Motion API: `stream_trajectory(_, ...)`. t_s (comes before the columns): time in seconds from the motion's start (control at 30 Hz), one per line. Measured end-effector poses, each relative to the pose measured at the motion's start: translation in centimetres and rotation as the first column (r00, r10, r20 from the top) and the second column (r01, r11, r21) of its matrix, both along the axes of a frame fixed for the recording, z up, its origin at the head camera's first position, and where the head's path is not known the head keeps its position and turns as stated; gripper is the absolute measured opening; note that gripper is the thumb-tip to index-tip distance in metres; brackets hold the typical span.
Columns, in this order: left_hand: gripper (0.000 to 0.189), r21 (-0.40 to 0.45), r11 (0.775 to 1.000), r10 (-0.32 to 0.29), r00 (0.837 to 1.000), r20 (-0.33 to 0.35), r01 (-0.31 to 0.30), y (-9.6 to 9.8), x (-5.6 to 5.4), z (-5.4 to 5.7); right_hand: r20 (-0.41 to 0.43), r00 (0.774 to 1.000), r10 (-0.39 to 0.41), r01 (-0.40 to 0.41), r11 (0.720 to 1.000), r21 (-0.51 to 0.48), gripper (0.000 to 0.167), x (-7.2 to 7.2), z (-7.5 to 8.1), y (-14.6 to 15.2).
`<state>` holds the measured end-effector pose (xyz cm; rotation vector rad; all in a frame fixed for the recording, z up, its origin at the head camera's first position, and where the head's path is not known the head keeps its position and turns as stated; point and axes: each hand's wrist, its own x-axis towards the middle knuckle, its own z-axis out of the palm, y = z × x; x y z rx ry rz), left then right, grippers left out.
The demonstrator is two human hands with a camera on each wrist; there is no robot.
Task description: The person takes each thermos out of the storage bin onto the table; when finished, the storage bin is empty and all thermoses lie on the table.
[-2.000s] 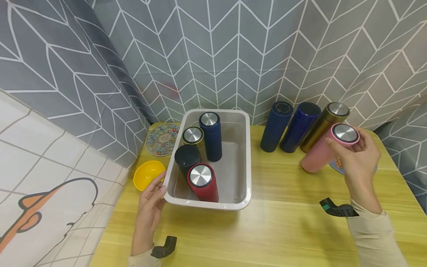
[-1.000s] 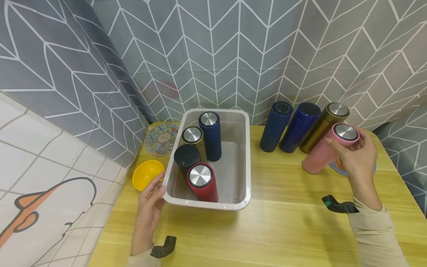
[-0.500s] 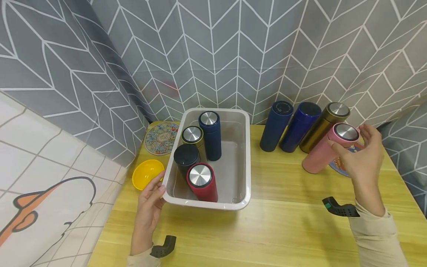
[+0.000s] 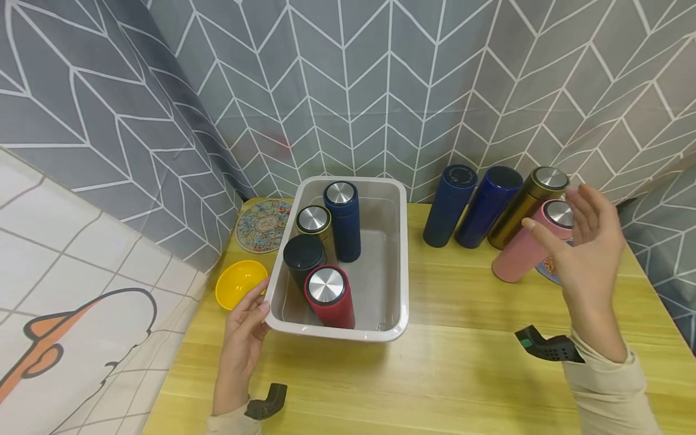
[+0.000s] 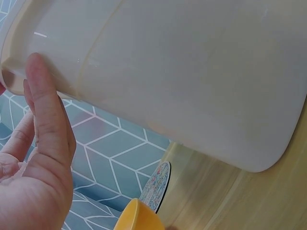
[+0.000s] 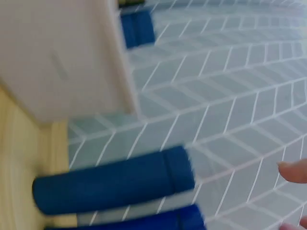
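Note:
My left hand (image 4: pixel 244 338) holds the near left corner of a pale grey plastic bin (image 4: pixel 403 266), its thumb against the wall (image 5: pixel 192 72) in the left wrist view. Inside the bin stand a navy thermos (image 4: pixel 345 232), a gold one (image 4: pixel 326 238), a black one (image 4: pixel 306 257) and a red one (image 4: pixel 336 311). At the right my right hand (image 4: pixel 592 260) hovers by a pink thermos (image 4: pixel 519 254), thumb and fingers spread apart, covering part of its lid. Only fingertips (image 6: pixel 295 171) show in the blurred right wrist view.
Behind the pink thermos stand a gold-brown thermos (image 4: pixel 522 205), a purple-blue one (image 4: pixel 489 208) and a navy one (image 4: pixel 450 208). A yellow bowl (image 4: pixel 241 284) and a patterned round mat (image 4: pixel 263 225) lie left of the bin. A blue coaster (image 4: pixel 550 272) is partly hidden. Curtains hang behind the table.
My right hand has let go of the pink thermos; its fingers have opened and lifted away from the lid. The thermos stays standing there. The left hand and the bin have kept their place.

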<state>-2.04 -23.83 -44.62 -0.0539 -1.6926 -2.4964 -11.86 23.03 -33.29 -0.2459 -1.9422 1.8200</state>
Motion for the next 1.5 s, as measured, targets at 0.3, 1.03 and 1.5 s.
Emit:
stream_trajectory(0.3,0.044,0.004,1.0,0.011,1.0,0.016,-0.011,0.0,0.0,0.1,0.001,0.903,0.43,-0.428,0.899,-0.094,0.077,0.7,0.5,-2.7)
stream_trajectory(1.03,0.044,-0.016,1.0,0.017,0.999,0.027,-0.016,0.0,0.0,0.0,0.161,0.702,0.694,-0.712,0.676,0.189,0.077,0.8,-0.8,-11.6)
stream_trajectory(1.5,0.044,-0.012,1.0,0.015,0.999,0.032,-0.015,0.1,0.1,0.1,0.187,0.541,0.82,-0.84,0.512,0.181,0.081,2.0,-1.9,-15.3)
